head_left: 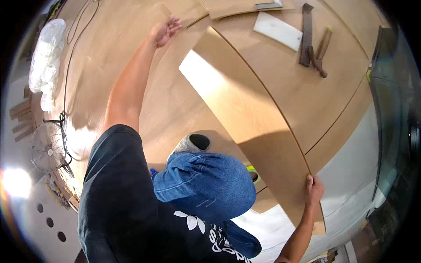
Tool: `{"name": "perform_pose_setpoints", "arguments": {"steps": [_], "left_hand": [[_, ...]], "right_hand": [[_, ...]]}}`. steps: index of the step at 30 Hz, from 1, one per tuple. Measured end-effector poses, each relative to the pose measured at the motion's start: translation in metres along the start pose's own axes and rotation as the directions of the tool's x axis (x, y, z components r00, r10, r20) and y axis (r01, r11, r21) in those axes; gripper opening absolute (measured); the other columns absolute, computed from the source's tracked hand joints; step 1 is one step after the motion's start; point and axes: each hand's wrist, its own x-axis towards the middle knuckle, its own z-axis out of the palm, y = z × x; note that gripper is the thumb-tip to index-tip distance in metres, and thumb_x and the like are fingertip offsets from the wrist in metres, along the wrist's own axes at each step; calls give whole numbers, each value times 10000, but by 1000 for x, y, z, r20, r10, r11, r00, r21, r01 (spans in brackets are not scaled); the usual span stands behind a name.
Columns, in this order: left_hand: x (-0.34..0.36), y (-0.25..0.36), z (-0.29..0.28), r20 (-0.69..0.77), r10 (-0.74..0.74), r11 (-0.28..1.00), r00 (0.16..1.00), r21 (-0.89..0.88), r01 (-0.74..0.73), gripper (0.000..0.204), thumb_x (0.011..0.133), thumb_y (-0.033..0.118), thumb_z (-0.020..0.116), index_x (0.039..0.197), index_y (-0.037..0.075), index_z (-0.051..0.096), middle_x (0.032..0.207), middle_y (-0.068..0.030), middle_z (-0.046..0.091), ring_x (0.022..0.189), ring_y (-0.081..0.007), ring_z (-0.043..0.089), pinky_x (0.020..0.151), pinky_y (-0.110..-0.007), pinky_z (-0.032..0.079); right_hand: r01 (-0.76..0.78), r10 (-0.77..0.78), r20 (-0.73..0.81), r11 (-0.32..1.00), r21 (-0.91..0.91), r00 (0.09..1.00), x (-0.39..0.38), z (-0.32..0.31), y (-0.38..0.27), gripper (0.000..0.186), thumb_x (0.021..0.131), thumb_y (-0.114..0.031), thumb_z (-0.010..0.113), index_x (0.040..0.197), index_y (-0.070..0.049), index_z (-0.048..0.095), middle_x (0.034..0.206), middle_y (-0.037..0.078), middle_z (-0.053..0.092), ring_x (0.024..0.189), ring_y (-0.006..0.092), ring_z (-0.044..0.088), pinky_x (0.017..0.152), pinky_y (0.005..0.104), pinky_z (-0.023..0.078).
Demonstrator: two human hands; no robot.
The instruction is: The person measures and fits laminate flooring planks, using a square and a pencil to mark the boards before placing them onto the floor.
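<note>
Someone in a black T-shirt is down low on the wood floor, with one knee in blue jeans poking out. Think of that knee as the middle of a clock.

A long, flat, light brown board slants past the knee, from 12 o'clock round to 4 o'clock. A bright patch of light shines on its far end, and a shadow lies across it lower down. I can't tell how much of the board touches the floor.

The right hand is at 3 o'clock. It pinches the board's outer edge close to the near end, with the thumb on top. The other fingers are tucked under, so I can't see them well.

The left hand reaches far out, just short of 12 o'clock. Its fingers are loose, a bit bent and partly open, and it has hold of nothing. It is near some loose boards, but I can't tell if it touches them.

At 1 o'clock lie a white block, a dark flat bar and a hammer, which touches the bar. A puffy clear plastic bag sits at 10 o'clock. A round fan stands between 9 and 10. A bright light glares at 9.
</note>
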Motion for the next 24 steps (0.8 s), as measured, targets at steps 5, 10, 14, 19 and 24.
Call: {"name": "perform_pose_setpoints", "arguments": {"steps": [5, 10, 14, 19, 24], "left_hand": [[-13, -5, -50, 10, 133, 859, 991, 498, -120, 622, 1044, 528, 423, 1473, 88, 517, 1456, -129, 533, 1395, -274, 452, 1159, -413, 327], [-36, -49, -99, -76, 106, 809, 991, 587, -42, 606, 1036, 464, 542, 1483, 58, 495, 1448, -106, 561, 1350, -229, 499, 1135, -357, 357], [-32, -24, -127, -237, 139, 840, 961, 542, 12, 636, 993, 432, 644, 1457, 19, 507, 1359, -102, 614, 1279, -213, 555, 1065, -345, 428], [-43, -53, -156, -322, 176, 859, 930, 511, 14, 680, 980, 418, 676, 1459, -21, 478, 1347, -134, 592, 1224, -225, 572, 1037, -359, 454], [-56, -65, -166, -374, 221, 860, 901, 510, 0, 685, 978, 413, 684, 1454, -35, 480, 1350, -152, 586, 1207, -221, 572, 1032, -354, 453]], "right_hand": [[82, -80, -88, 996, 29, 993, 73, 22, -85, 514, 952, -513, 632, 789, -25, 631, 739, 231, 628, 701, 444, 618, 621, 496, 474], [81, -81, -11, 996, 35, 997, 137, 35, -172, 586, 940, -613, 585, 850, -45, 700, 777, 221, 686, 760, 447, 658, 656, 519, 513], [92, -97, 100, 995, 46, 990, 181, 44, -209, 683, 942, -682, 514, 854, -28, 691, 830, 234, 703, 811, 430, 676, 703, 513, 527], [100, -111, 92, 988, 120, 990, 169, 56, -224, 714, 942, -696, 504, 824, -13, 678, 817, 242, 701, 812, 418, 684, 701, 509, 539], [1, -33, 188, 986, 170, 982, 163, 45, -232, 720, 926, -696, 532, 821, 4, 665, 836, 223, 704, 836, 426, 673, 728, 507, 527]]}}
